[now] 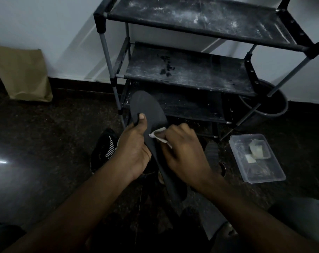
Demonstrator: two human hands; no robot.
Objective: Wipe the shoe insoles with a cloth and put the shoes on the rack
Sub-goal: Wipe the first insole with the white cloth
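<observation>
Mid-wipe: L hand (135, 152) grips the insole (147, 106), thumb on top, in front of the rack (191, 75); R hand (184, 152) has its fingers curled round the cloth (157, 135), pressed to the insole's middle. No shoes seen on the rack, and one shoe (105, 148) sits on the floor (64, 125) under the hands, so racking prob. all left.

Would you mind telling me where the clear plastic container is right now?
In the head view, the clear plastic container sits on the floor at the right, just in front of the shoe rack, nearer than the dark bucket.
</observation>
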